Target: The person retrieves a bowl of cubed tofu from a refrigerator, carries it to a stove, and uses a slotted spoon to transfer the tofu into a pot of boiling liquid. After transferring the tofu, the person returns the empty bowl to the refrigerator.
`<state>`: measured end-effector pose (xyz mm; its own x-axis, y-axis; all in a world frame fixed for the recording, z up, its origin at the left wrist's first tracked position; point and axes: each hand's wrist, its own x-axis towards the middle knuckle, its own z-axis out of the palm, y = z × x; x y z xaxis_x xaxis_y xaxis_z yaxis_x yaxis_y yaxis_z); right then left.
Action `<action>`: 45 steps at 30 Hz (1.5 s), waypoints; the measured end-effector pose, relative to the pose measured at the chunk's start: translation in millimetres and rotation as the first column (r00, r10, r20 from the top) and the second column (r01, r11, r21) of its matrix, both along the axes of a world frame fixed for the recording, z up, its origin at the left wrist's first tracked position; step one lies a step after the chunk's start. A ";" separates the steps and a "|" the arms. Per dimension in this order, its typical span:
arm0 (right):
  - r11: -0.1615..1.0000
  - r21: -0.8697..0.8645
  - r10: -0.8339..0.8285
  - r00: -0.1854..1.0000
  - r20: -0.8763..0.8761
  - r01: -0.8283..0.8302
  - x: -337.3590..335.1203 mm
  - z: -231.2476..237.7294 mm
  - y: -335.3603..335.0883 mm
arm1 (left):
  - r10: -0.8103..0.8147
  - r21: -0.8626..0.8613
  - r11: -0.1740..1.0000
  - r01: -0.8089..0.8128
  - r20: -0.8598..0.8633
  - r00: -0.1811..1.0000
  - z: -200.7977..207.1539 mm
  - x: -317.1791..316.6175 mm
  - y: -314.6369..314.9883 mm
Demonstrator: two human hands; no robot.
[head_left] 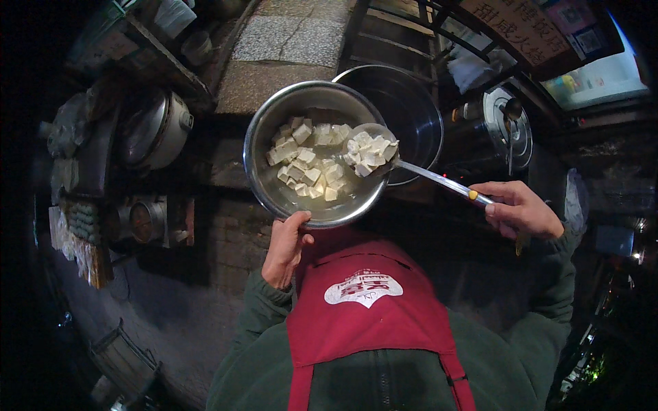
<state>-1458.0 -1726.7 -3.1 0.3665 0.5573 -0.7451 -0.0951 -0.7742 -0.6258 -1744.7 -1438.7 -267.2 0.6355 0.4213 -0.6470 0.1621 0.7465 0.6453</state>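
Observation:
My left hand [286, 251] grips the near rim of a wide steel bowl [266, 185], thumb over the edge and fingers hidden beneath. Pale tofu cubes [301, 156] sit in cloudy liquid in the bowl. My right hand [519, 209] is closed round the handle end of a long metal ladle [433, 177]. The ladle's round scoop is heaped with more white cubes [371, 152] and hangs over the bowl's right side. Behind the scoop, a large deep dark pot [426, 113] stands partly covered by the bowl; its contents cannot be made out.
A lidded metal container [495, 130] with a spoon on top stands at the right. To the left are a large white cooker [164, 127], stacked egg trays [83, 222] and a small metal pot [145, 220]. Beyond the bowl lies a speckled slab [291, 38]. A sign board [528, 31] hangs at upper right.

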 end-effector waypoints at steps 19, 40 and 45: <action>0.975 0.165 -0.166 0.979 0.119 0.146 96.9 -87.9 -16.6 | 0.145 -0.063 0.987 -0.147 -0.032 0.989 -11.1 7.2 -8.3; 0.929 -0.307 0.338 0.135 0.931 -0.206 82.9 -137.0 18.2 | 0.166 -0.125 0.976 -0.178 -0.103 0.981 14.8 5.2 -4.0; 0.929 0.166 -0.046 0.340 0.939 -0.332 19.2 -54.0 16.5 | 0.139 -0.133 0.981 -0.142 -0.031 0.990 16.1 5.1 -3.3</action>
